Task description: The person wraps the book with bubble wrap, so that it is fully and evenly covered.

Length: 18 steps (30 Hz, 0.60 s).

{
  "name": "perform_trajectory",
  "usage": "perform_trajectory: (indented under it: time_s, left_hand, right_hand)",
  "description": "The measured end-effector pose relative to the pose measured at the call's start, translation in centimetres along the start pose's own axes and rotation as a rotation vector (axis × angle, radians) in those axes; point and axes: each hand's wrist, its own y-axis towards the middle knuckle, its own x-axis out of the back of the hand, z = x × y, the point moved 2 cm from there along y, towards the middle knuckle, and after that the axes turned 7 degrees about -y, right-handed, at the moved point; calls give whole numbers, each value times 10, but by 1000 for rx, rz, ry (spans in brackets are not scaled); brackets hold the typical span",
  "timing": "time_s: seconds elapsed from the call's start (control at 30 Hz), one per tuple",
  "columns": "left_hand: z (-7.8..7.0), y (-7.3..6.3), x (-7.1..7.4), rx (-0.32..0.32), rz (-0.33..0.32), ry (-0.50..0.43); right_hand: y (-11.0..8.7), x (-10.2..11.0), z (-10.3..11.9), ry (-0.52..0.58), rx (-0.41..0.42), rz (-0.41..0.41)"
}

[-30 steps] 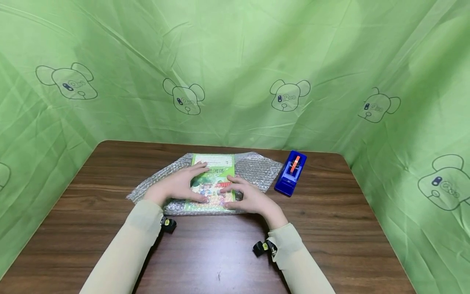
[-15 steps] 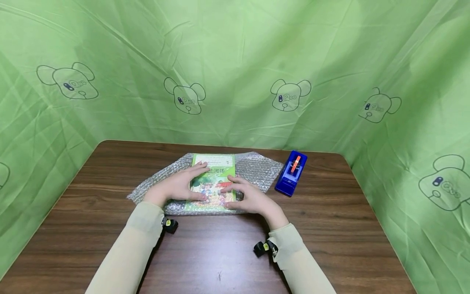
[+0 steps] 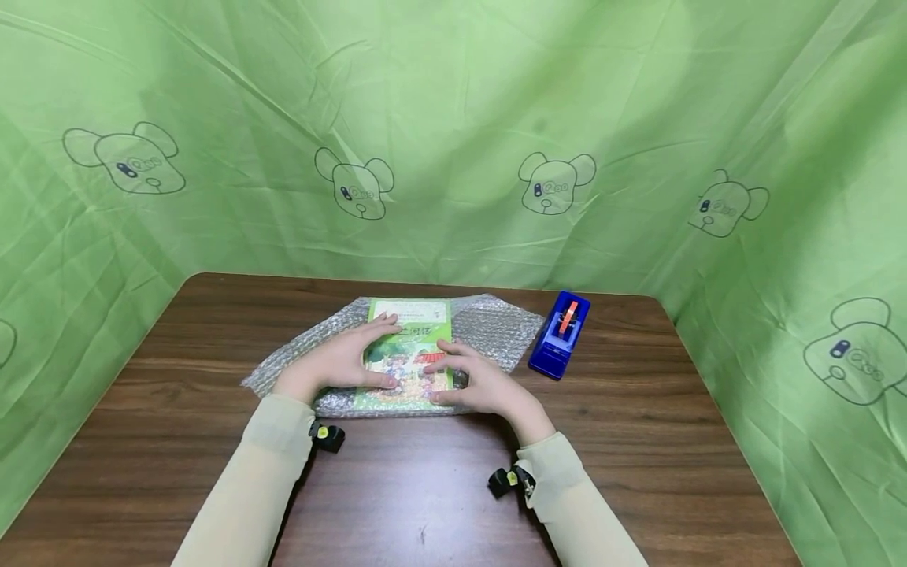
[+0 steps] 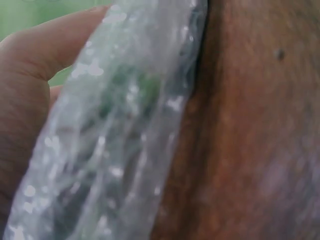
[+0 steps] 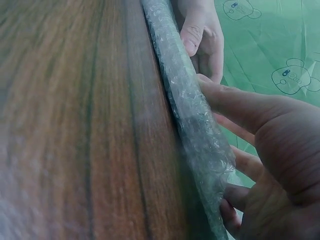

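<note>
A book with a green, illustrated cover (image 3: 418,358) lies on a sheet of bubble wrap (image 3: 496,323), with some clear wrap over its near part. My left hand (image 3: 333,361) rests over the left side with fingers spread and thumb on the front. Across from it, my right hand (image 3: 485,382) touches the right side with loosely bent fingers. In the left wrist view, the near edge of the bubble wrap (image 4: 120,125) hides part of the left hand (image 4: 30,60). The right wrist view has the right hand (image 5: 285,145) against the wrapped edge (image 5: 192,110).
A blue tape dispenser (image 3: 556,346) with an orange part stands just right of the wrap. The wooden table (image 3: 425,488) extends in front of the wrap and to both sides. Green cloth (image 3: 453,220) with bear-head drawings hangs behind and at the sides.
</note>
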Motion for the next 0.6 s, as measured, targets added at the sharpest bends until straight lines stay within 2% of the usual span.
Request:
perform_trajectory:
  time_s: [0.2, 0.6]
  left_hand:
    - [2, 0, -1, -16, -8, -13]
    - [5, 3, 0, 4, -3, -39]
  right_hand:
    - [-1, -2, 0, -26, 5, -7]
    - [-7, 0, 7, -97, 26, 11]
